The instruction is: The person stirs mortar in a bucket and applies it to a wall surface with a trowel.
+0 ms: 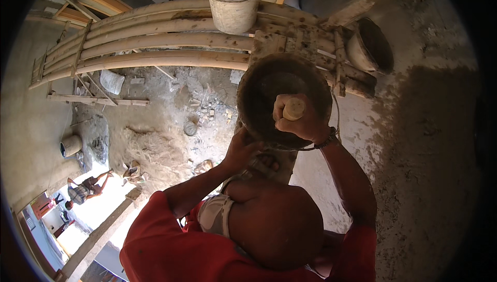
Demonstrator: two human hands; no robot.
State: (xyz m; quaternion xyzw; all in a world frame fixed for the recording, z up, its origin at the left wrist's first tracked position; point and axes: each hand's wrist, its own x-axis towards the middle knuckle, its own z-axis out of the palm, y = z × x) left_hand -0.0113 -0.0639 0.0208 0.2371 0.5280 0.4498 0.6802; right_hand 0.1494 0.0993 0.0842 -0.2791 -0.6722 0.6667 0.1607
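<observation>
Two hands of mine work below my red sleeves [171,230]: the fingers of my right hand [295,116] wrap tightly round one tool handle [294,109], while my left hand [242,150] is at the near rim of one basin [252,121], and I cannot tell whether its fingers press on it. The handle, pale and round-ended, is seen end-on above the basin's hollow; whatever it carries below is hidden. The basin is wide, circular and dark, crusted with grey-brown muck, with a thin cord [337,108] along its right side. Beyond are two mortar-smeared buckets, a pale one [233,15] on at least four smooth, rounded poles [171,40] and a darker one [362,49] beside the rough, damp-patched wall [429,126]. Far below, one person [85,191] is on the rubble-strewn floor.
</observation>
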